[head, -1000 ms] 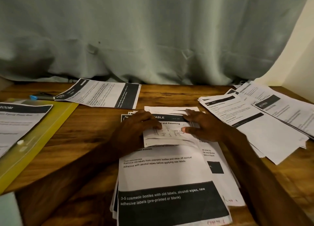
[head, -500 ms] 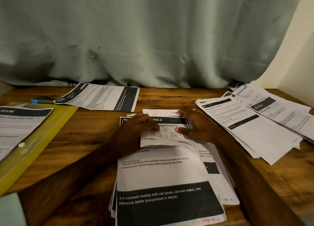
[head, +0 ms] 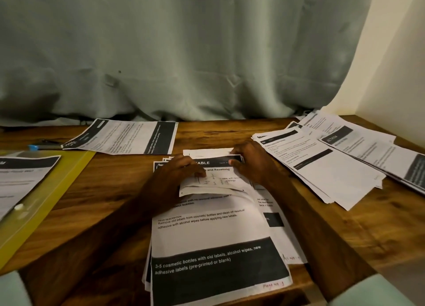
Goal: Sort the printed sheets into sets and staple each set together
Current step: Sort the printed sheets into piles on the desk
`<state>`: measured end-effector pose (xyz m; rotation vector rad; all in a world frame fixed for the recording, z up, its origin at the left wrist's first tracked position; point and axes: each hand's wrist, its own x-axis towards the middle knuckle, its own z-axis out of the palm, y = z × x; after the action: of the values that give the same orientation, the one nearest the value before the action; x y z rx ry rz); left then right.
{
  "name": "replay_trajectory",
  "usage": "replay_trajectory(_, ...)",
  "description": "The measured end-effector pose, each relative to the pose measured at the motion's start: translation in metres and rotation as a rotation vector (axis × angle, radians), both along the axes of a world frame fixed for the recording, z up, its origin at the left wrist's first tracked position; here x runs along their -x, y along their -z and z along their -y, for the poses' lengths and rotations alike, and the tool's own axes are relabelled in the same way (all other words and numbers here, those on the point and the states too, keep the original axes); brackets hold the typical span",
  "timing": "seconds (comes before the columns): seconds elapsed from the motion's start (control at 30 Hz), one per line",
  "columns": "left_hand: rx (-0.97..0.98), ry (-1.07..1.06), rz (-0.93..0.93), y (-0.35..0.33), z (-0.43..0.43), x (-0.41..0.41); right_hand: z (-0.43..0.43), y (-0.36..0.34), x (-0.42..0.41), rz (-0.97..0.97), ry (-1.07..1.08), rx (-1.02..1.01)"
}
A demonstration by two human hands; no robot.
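A stack of printed sheets [head: 211, 232] lies in front of me on the wooden table [head: 110, 190]. Its top sheet is folded back, so the far end curls toward me. My left hand [head: 174, 174] presses the folded part down with its fingers. My right hand [head: 250, 165] pinches the far right corner of a sheet headed "TABLE" [head: 207, 162] underneath. No stapler shows in this view.
A single printed sheet [head: 124, 136] lies at the back left. A yellow plastic folder [head: 53, 190] with a sheet on it sits at the left edge, a blue-tipped pen [head: 34, 147] behind it. Fanned piles of sheets [head: 333, 163] cover the right side. A grey curtain [head: 184, 52] hangs behind.
My right hand has slid up from the middle of the folded sheet to its far right corner. My left hand stays in place. The view has shifted slightly.
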<state>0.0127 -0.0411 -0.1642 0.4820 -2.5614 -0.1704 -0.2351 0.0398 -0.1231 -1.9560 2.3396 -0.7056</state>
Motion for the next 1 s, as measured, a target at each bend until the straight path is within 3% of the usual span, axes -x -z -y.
replay_trajectory(0.2, -0.023, 0.000, 0.013, -0.001, 0.001, 0.000, 0.000, -0.003, 0.014, 0.423, 0.069, 0.156)
replay_trajectory(0.37, -0.025, -0.002, 0.027, -0.003, 0.000, 0.001, -0.001, -0.004, 0.020, 0.536, 0.019, 0.161)
replay_trajectory(0.5, -0.026, -0.009, 0.022, -0.002, 0.000, 0.001, -0.010, -0.011, 0.015, 0.753, -0.020, 0.146)
replay_trajectory(0.73, 0.015, 0.002, -0.016, -0.005, -0.003, 0.001, -0.022, -0.021, 0.004, 0.808, -0.044, 0.023)
replay_trajectory(0.87, -0.064, -0.053, -0.106, -0.009, -0.009, 0.004, -0.021, -0.028, -0.003, 0.884, 0.030, 0.021)
replay_trajectory(1.0, -0.174, -0.180, -0.198, -0.015, -0.015, 0.009, -0.026, -0.033, -0.013, 0.972, -0.133, -0.027)
